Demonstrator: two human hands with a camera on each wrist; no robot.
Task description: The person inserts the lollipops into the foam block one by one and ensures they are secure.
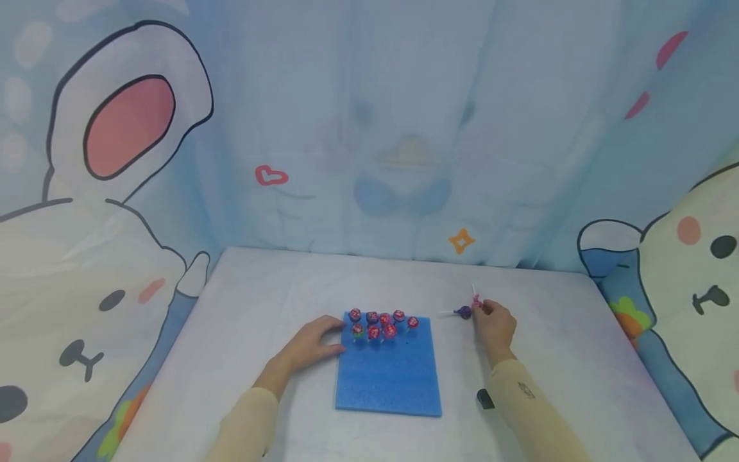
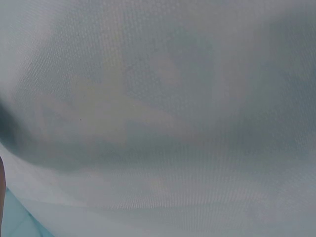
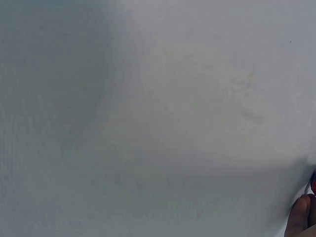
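Observation:
A blue foam board (image 1: 388, 378) lies flat on the table, with several red-wrapped lollipops (image 1: 373, 332) grouped upright at its far end. My left hand (image 1: 310, 344) rests at the board's left edge, fingers and thumb spread apart and touching its side. To the right of the board, my right hand (image 1: 496, 326) pinches a pink-wrapped lollipop (image 1: 476, 300) whose white stick points away from me. Beside those fingertips lies a purple-wrapped lollipop (image 1: 464, 312), its stick pointing left. The right wrist view catches only fingertips (image 3: 297, 217) and a bit of red wrapper at its edge.
A white cloth covers the table (image 1: 277, 276). A small black object (image 1: 485, 399) sits beside the right sleeve. Behind the table hangs a blue curtain (image 1: 323, 115) printed with cartoon animals.

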